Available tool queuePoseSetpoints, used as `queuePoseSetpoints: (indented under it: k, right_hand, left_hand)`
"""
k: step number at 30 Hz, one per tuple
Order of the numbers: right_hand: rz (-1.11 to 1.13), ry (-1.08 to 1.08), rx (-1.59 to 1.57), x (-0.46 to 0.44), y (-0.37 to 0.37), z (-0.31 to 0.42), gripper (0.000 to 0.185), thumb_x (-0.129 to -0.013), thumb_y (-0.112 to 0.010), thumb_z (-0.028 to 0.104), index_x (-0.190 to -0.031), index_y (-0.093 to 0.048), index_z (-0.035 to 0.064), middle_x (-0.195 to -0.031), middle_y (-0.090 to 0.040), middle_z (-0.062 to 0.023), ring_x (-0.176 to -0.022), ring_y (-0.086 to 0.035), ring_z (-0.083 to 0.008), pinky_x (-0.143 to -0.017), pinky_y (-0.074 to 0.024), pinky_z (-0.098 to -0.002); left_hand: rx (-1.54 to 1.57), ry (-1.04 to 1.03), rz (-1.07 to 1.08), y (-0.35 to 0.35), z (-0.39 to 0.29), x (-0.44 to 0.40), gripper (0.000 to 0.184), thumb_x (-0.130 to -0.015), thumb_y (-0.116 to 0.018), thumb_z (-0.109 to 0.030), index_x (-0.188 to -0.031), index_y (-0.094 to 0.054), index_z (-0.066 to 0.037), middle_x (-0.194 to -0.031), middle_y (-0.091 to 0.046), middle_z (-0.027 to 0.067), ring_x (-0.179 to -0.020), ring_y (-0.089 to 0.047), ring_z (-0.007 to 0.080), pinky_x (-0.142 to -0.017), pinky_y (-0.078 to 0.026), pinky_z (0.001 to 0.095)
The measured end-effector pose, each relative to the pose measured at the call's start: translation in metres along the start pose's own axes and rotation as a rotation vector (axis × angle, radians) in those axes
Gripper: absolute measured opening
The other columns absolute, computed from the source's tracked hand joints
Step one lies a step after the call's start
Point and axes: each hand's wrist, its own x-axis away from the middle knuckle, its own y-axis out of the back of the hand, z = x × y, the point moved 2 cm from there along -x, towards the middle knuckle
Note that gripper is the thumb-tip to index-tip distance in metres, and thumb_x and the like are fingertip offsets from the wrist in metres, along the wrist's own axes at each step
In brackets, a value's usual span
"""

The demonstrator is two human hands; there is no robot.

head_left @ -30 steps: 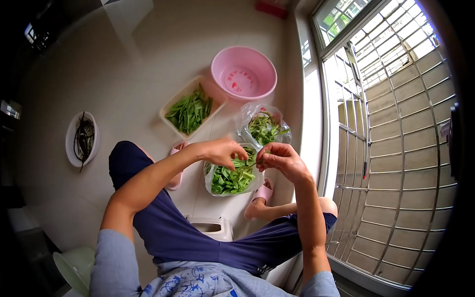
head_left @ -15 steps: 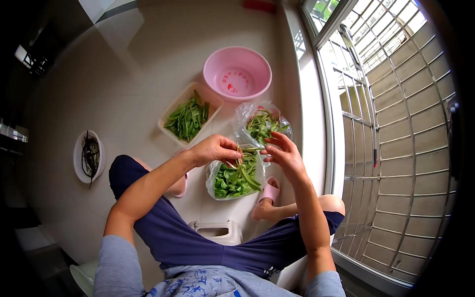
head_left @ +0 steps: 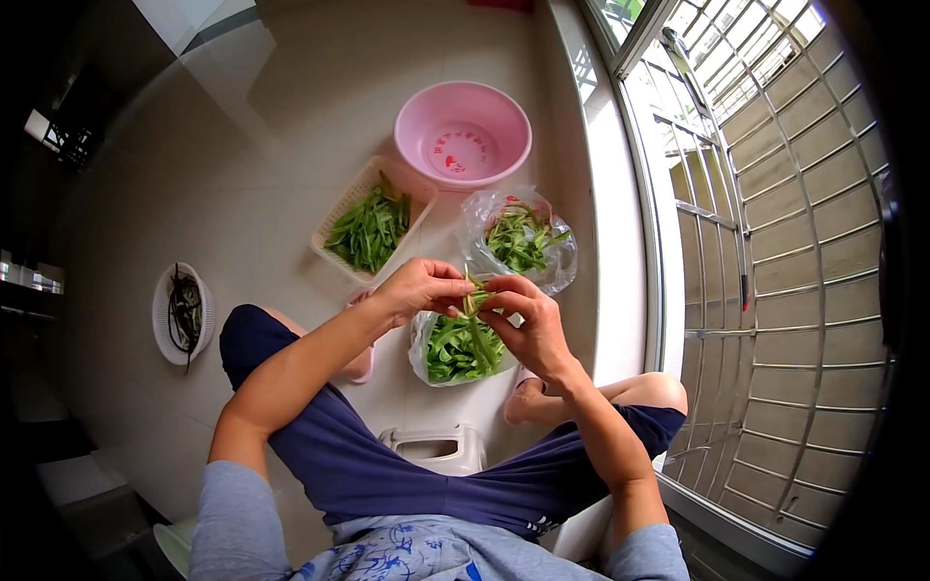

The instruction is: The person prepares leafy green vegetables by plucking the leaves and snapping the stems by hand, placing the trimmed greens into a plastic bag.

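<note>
My left hand [head_left: 418, 290] pinches a sprig of leafy greens [head_left: 477, 334] by its stems, with the long leaves hanging down. Close against it, my right hand [head_left: 528, 324] has its thumb and fingertips closed on the same stems. Below both hands lies an open clear plastic bag [head_left: 419, 360] full of leafy greens [head_left: 451, 351]. Just beyond my right hand is a second clear bag [head_left: 560, 261] holding greens and stems [head_left: 518, 238]. A cream rectangular basket [head_left: 334, 218] with picked green leaves [head_left: 368, 229] stands beyond my left hand.
A pink basin [head_left: 463, 184] stands behind the basket and bags. To the far left, a white round basket [head_left: 205, 295] holds dark long pods [head_left: 184, 308]. A plastic stool [head_left: 470, 450] is between my legs. A ledge and window grille [head_left: 799, 290] run along the right.
My right hand has moved left and inward, from fingers spread to closed on the stems beside my left hand. My left hand keeps its pinch. The view has shifted slightly.
</note>
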Motion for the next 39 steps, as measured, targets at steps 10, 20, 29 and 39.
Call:
queuePoseSetpoints:
  k: [10,20,29,39]
  right_hand:
    - [0.312,-0.083,-0.131,0.006,0.034,-0.001,0.007,-0.066,-0.060,0.002,-0.071,-0.057,0.0000,-0.078,-0.057,-0.0054,-0.065,-0.053,-0.0136,-0.058,-0.0424,-0.0234]
    - [0.109,-0.125,0.072,0.005,0.028,-0.016,0.012,-0.069,-0.057,-0.002,-0.080,-0.060,0.0004,-0.070,-0.057,-0.0101,-0.061,-0.056,-0.0155,-0.054,-0.0455,-0.0247]
    - [-0.010,0.014,0.171,0.002,0.010,0.005,0.018,-0.065,-0.065,0.012,-0.074,-0.054,0.0012,-0.071,-0.053,-0.0081,-0.056,-0.053,-0.0173,-0.051,-0.0428,-0.0264]
    - [0.087,-0.061,0.013,0.004,0.000,-0.001,0.014,-0.067,-0.062,0.008,-0.075,-0.055,-0.0013,-0.063,-0.054,-0.0077,-0.053,-0.050,-0.0136,-0.052,-0.0423,-0.0245]
  left_hand:
    - [0.095,-0.040,-0.202,0.025,-0.006,-0.006,0.013,-0.069,-0.063,-0.013,-0.076,-0.055,-0.005,-0.066,-0.056,0.0031,-0.057,-0.055,0.0109,-0.058,-0.047,0.0228]
    - [0.125,-0.019,-0.184,0.027,-0.011,-0.003,0.013,-0.068,-0.064,-0.012,-0.074,-0.055,-0.005,-0.063,-0.055,0.0020,-0.054,-0.053,0.0097,-0.056,-0.046,0.0205]
    - [0.140,0.055,-0.035,0.014,-0.004,-0.004,0.013,-0.072,-0.058,-0.009,-0.080,-0.057,0.000,-0.068,-0.056,0.0036,-0.056,-0.053,0.0096,-0.056,-0.046,0.0239]
    - [0.158,0.155,0.069,0.009,0.001,-0.002,0.019,-0.073,-0.057,-0.015,-0.087,-0.056,-0.004,-0.072,-0.056,0.0018,-0.061,-0.054,0.0098,-0.059,-0.045,0.0236]
